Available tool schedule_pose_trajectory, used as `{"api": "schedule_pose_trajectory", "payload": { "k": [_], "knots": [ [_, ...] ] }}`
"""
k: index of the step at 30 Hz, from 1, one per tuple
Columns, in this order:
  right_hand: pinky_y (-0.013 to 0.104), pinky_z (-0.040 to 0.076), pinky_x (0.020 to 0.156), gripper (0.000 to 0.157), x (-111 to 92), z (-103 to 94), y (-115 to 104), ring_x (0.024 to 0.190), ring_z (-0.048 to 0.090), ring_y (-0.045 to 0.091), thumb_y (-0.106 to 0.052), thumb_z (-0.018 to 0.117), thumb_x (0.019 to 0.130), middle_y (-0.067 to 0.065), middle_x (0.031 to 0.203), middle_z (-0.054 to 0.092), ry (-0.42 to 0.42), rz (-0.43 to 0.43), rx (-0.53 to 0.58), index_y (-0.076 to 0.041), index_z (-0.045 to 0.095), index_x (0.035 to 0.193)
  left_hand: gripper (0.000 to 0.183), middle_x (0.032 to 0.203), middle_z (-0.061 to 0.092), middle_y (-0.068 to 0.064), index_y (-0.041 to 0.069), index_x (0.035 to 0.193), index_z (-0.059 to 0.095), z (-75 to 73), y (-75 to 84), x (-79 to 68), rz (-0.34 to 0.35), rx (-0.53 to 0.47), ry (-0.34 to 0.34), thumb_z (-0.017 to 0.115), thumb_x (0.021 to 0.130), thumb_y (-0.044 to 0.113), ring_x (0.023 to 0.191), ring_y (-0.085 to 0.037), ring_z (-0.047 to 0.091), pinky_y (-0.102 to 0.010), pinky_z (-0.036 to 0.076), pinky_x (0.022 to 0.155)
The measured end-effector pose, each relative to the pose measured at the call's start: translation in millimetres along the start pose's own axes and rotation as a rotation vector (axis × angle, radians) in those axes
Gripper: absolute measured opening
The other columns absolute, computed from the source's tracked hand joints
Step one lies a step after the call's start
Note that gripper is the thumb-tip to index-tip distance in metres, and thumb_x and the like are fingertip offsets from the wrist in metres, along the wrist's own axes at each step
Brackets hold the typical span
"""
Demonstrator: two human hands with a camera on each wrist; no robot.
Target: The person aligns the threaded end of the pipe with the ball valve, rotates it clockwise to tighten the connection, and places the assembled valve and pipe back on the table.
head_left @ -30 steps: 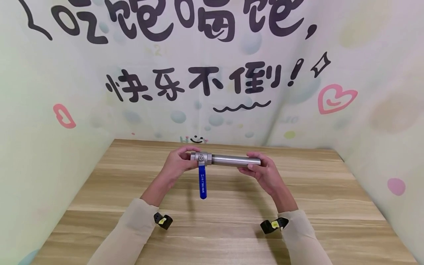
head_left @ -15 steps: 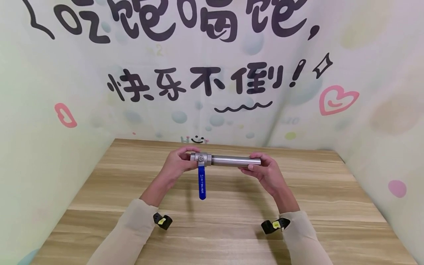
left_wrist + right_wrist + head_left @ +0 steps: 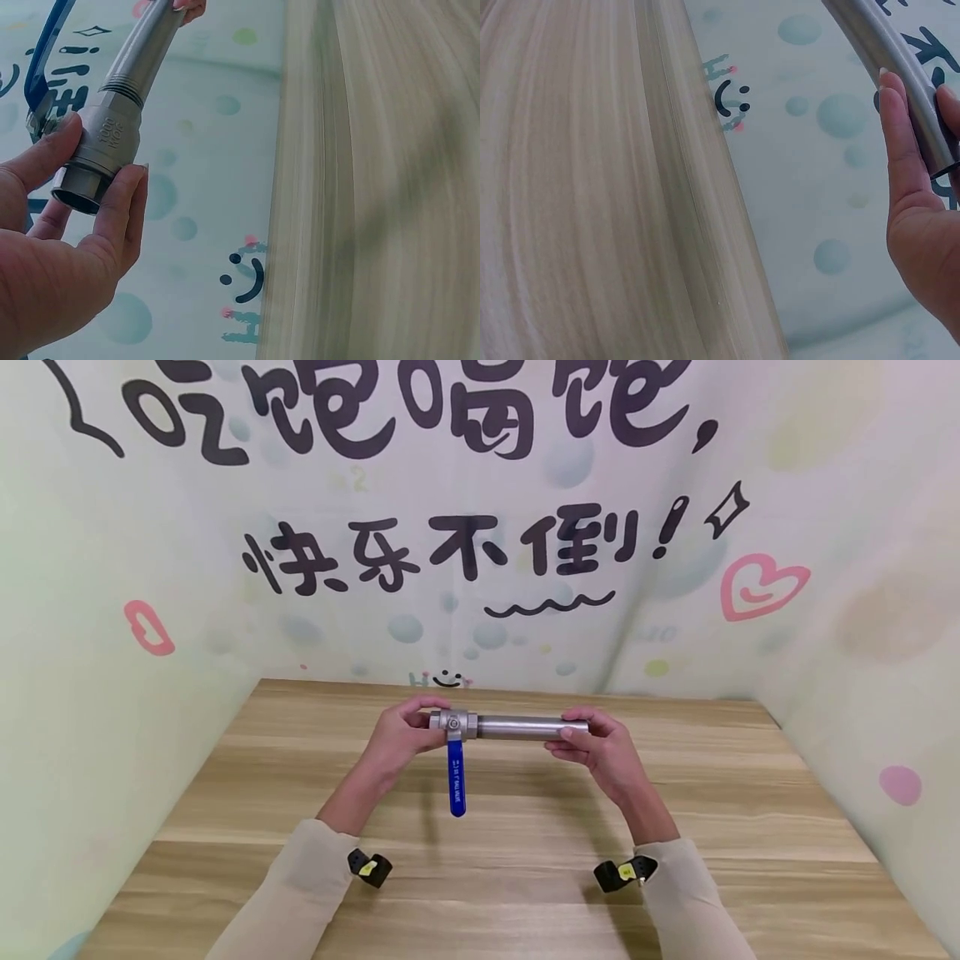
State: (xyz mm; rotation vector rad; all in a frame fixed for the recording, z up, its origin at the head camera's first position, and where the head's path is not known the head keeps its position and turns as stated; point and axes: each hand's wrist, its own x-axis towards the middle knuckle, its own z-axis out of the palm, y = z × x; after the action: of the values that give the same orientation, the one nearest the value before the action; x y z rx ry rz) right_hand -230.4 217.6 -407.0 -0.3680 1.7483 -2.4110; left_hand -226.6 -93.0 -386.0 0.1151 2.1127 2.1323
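A steel ball valve [image 3: 454,723] with a blue lever handle [image 3: 457,778] is joined to a smooth metal pipe [image 3: 517,727]. Both are held level above the table. My left hand [image 3: 399,739] grips the valve's free end between thumb and fingers. In the left wrist view, a few threads show on the pipe [image 3: 146,56] where it enters the valve body [image 3: 105,139]. Around the pipe's far right end, my right hand [image 3: 603,750] closes with thumb and fingers. The lever points toward me, square to the pipe. Part of the right fingers is cut off in the right wrist view.
Below the hands lies a wood-grain table [image 3: 517,877]. A pale printed backdrop [image 3: 420,643] stands along its back edge, with walls at left and right. Each sleeve carries a black wrist camera, one on the left [image 3: 371,867] and one on the right [image 3: 624,872].
Both hands keep their hold on the valve and pipe. The right fingers shift slightly on the pipe end. The whole scene moves a few pixels with the head camera.
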Motion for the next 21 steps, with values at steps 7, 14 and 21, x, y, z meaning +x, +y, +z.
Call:
{"api": "schedule_pose_trajectory", "payload": {
  "k": [7,14,21],
  "knots": [
    [0.037,0.060,0.075,0.031,0.7,0.7,-1.3,0.075,0.073,0.024,-0.003,0.066,0.090,0.010,0.094,0.064,0.059,0.004,-0.050,0.012,0.055,0.115,0.039,0.106,0.062,-0.020,0.006,0.118,0.065,1.5,-0.7,0.6,-0.002,-0.007,0.007,0.069,0.081,-0.006,0.086,-0.020,0.063,-0.032,0.057,0.081],
    [0.036,0.060,0.073,0.042,3.4,0.2,1.9,0.072,0.072,0.021,-0.011,0.068,0.091,0.010,0.095,0.065,0.115,-0.004,-0.156,0.015,0.051,0.119,0.040,0.104,0.062,-0.017,0.003,0.120,0.064,2.1,-3.0,2.0,0.000,-0.025,0.012,0.069,0.081,-0.007,0.087,-0.020,0.063,-0.032,0.057,0.081],
    [0.036,0.059,0.076,0.037,4.6,-2.0,4.6,0.076,0.072,0.022,-0.017,0.068,0.091,0.011,0.099,0.063,0.133,0.012,-0.208,0.008,0.058,0.116,0.041,0.098,0.063,-0.014,0.002,0.119,0.064,3.0,-4.4,2.0,0.005,-0.022,0.030,0.069,0.079,-0.009,0.086,-0.020,0.062,-0.031,0.058,0.079]
  ]
}}
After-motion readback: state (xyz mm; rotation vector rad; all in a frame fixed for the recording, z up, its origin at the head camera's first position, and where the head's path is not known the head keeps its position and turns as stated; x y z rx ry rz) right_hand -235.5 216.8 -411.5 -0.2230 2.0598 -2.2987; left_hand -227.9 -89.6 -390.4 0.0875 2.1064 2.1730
